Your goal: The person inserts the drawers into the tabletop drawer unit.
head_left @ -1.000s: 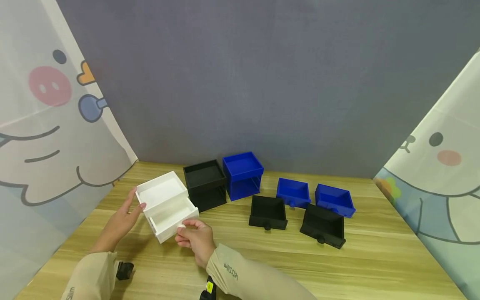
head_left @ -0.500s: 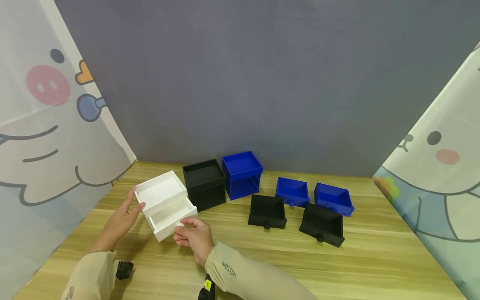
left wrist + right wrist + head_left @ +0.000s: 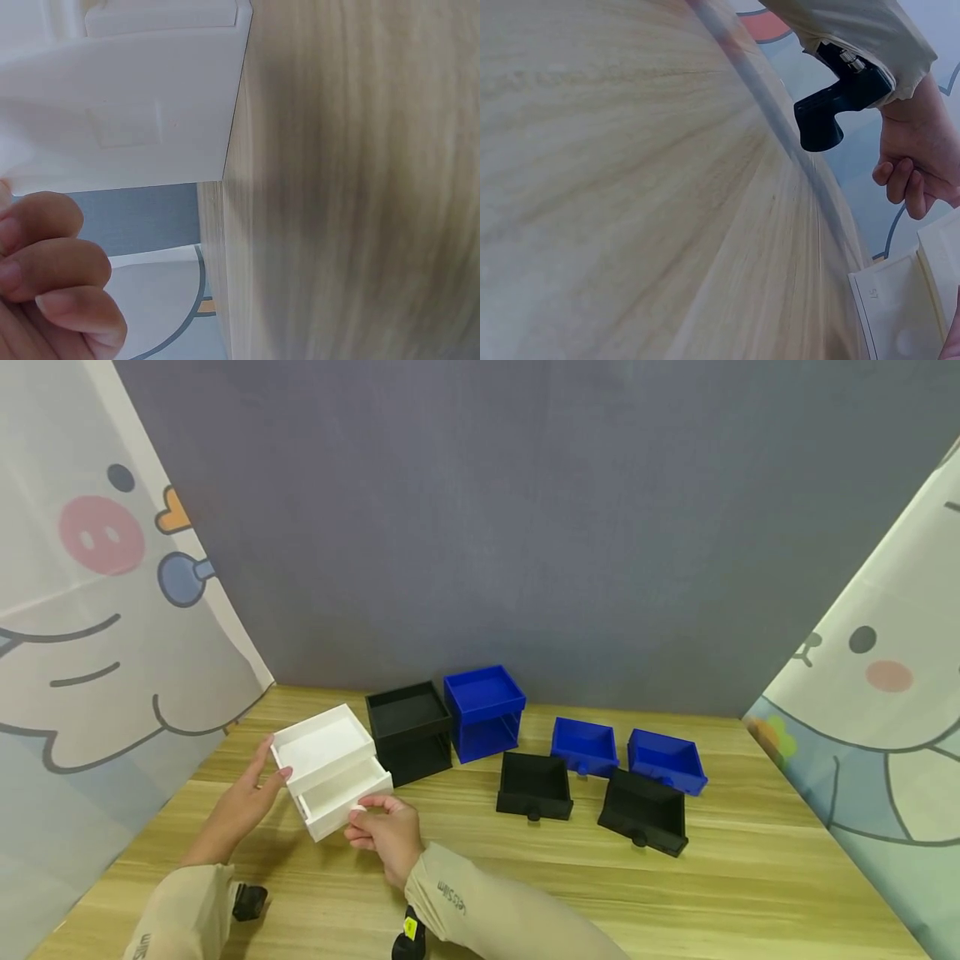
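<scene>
On the left of the table stands a small white cabinet [image 3: 321, 745] with a white drawer [image 3: 337, 795] partly out of its front. My left hand [image 3: 238, 810] grips the cabinet's left side, thumb at its upper front edge. In the left wrist view, several curled fingers [image 3: 67, 262] show below the white wall [image 3: 127, 112]. My right hand [image 3: 393, 842] pinches the round knob [image 3: 358, 811] on the drawer's front. The right wrist view has only a sliver of that hand at its edge, beside the cabinet [image 3: 892, 300]; the left hand [image 3: 919, 161] shows beyond.
A black cabinet [image 3: 408, 714] and a blue cabinet [image 3: 486, 693] with open fronts stand right of the white one. Farther right lie two black drawers [image 3: 534, 806] and two blue drawers [image 3: 583, 747]. A grey backdrop [image 3: 525, 527] rises behind the wooden table [image 3: 600, 910].
The white drawer has slid slightly deeper into its cabinet, the right hand moving with it at the knob. The left hand keeps its place on the cabinet.
</scene>
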Motion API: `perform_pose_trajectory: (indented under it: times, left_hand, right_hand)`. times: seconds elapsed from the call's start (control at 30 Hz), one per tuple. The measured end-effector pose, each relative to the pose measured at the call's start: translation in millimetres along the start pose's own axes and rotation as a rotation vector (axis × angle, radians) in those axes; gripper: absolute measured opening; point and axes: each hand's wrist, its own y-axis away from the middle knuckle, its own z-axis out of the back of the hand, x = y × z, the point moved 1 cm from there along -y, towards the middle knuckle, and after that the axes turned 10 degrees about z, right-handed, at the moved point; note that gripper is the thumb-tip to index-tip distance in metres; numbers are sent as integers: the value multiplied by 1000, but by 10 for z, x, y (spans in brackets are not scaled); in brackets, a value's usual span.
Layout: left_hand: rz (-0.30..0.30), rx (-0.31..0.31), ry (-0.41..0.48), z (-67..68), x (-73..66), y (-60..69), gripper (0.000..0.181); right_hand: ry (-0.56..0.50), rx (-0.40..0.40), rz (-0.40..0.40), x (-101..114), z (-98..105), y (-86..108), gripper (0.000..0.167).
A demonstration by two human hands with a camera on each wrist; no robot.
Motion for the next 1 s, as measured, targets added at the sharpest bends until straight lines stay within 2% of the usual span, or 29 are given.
perform_pose_trajectory:
  times: [0.23,0.53,0.77,1.0]
  left_hand:
    - [15,2,5,10,18,-6,76]
    - [-12,-17,-20,-6,22,-21,75]
    - [2,-8,7,-16,15,-10,76]
    - [-12,-18,-2,-12,9,-2,75]
  right_hand:
    - [-12,13,32,-6,-40,-30,14]
    - [7,14,35,13,-65,-52,13]
    - [36,17,59,6,-83,-74,13]
    - [20,22,55,-17,-96,-102,15]
